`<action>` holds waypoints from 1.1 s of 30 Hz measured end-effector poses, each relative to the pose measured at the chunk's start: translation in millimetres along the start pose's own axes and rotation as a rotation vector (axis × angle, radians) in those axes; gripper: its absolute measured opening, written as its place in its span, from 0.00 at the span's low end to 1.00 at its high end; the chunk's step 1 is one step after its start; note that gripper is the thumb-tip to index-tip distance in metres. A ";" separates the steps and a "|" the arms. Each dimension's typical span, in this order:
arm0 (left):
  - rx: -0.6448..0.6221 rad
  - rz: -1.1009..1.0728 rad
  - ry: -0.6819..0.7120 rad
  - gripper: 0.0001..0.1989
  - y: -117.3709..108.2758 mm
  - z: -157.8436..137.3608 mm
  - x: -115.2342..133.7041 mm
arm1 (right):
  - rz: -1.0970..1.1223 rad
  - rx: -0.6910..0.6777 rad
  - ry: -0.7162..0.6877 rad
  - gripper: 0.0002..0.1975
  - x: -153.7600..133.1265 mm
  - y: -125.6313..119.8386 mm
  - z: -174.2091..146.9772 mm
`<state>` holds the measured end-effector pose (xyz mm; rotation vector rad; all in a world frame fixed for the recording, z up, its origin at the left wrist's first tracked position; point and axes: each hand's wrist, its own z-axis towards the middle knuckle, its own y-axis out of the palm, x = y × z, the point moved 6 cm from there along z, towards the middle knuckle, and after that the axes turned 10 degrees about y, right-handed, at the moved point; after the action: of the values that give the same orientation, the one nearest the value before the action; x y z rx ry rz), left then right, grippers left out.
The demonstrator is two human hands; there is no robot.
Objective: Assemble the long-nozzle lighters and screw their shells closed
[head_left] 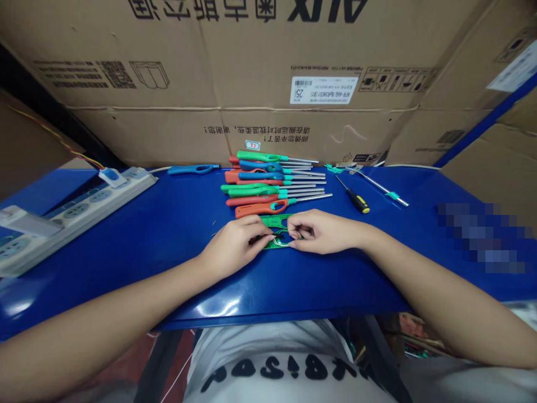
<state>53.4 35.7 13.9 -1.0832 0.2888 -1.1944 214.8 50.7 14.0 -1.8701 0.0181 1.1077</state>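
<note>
Two green plastic lighter casing halves lie on the blue table between my hands: the upper half [276, 221] and the lower half [285, 244], nearer me. My left hand [239, 246] is closed, thumb and forefinger pinching a small dark part [277, 235] over the lower half. A thin white wire [278, 242] runs beside that part. My right hand [325, 232] is closed at the casings' right end, fingers curled and its thumb by the lower half. What its fingertips hold, if anything, is hidden.
Behind the hands lies a row of red, green and blue long-nosed lighters [258, 208]. To the right are a black and yellow screwdriver [356, 200] and a metal tube [380, 186]. A blue casing piece [193, 169] and a power strip [79, 215] are left; cardboard [251, 95] stands behind.
</note>
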 end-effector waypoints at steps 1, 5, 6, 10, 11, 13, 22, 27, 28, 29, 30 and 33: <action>-0.006 0.002 -0.013 0.05 0.3 0.3 -0.2 | -0.011 0.009 -0.009 0.07 -1.4 -0.1 -0.3; -0.011 -0.013 -0.066 0.05 0.3 1.4 -1.8 | -0.082 0.033 -0.049 0.06 -6.5 0.1 -1.8; -0.013 -0.018 -0.066 0.05 0.4 1.5 -1.8 | -0.094 0.034 -0.052 0.06 -6.9 0.3 -1.9; -0.061 0.016 -0.024 0.08 2.1 0.4 -0.2 | -0.065 0.031 -0.026 0.07 -3.5 0.8 -0.9; -0.081 0.036 -0.014 0.08 2.7 -0.2 0.2 | -0.041 0.026 -0.011 0.08 -1.7 1.0 -0.5; -0.122 0.085 0.000 0.09 3.9 -1.5 1.0 | 0.003 0.018 0.015 0.09 1.5 1.5 0.3; -0.272 0.441 0.107 0.14 6.8 -3.1 15.6 | 0.029 0.019 0.019 0.10 1.7 1.5 1.4; -0.327 0.529 0.104 0.15 4.6 -2.2 30.3 | 0.015 0.047 0.000 0.10 -0.7 1.5 2.5; -0.329 0.514 0.095 0.14 3.7 -1.7 32.9 | 0.013 0.053 0.002 0.10 -1.0 1.5 2.8; -0.330 0.503 0.085 0.13 2.8 -1.4 35.1 | 0.010 0.058 0.003 0.10 -1.3 1.5 3.1; -0.333 0.499 0.076 0.13 2.3 -1.2 36.8 | 0.008 0.062 0.005 0.10 -1.5 1.5 3.3; -0.366 0.516 0.057 0.11 3.3 -2.0 38.7 | 0.004 0.071 0.010 0.11 -2.1 1.7 3.7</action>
<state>69.4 1.6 23.3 -1.1928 0.8034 -0.7217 210.3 51.5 13.6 -1.8134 0.0659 1.0862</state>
